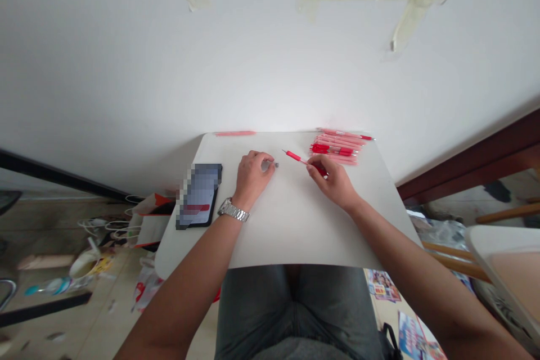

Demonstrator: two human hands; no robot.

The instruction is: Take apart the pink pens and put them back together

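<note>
Between the thumb and fingers of my right hand (pixel 330 178) is a red pen (pixel 294 156), its tip pointing left and slightly away from me. Facing it, my left hand (pixel 253 173) pinches a tiny grey piece (pixel 277 165) at its fingertips; it looks like a small metal pen part, too small to name surely. The pen's tip and the grey piece are a short gap apart. Beyond my right hand lies a pile of red and pink pens (pixel 337 146), several of them side by side. A few pink pen pieces (pixel 235 133) rest at the far left edge.
A phone (pixel 198 194) lies on the white table (pixel 287 236), left of my left wrist. The wall (pixel 270 67) rises directly behind the table's far edge. On the floor at left are a bottle (pixel 48 287), a cup and bags; a white chair-like surface (pixel 506 242) stands at right.
</note>
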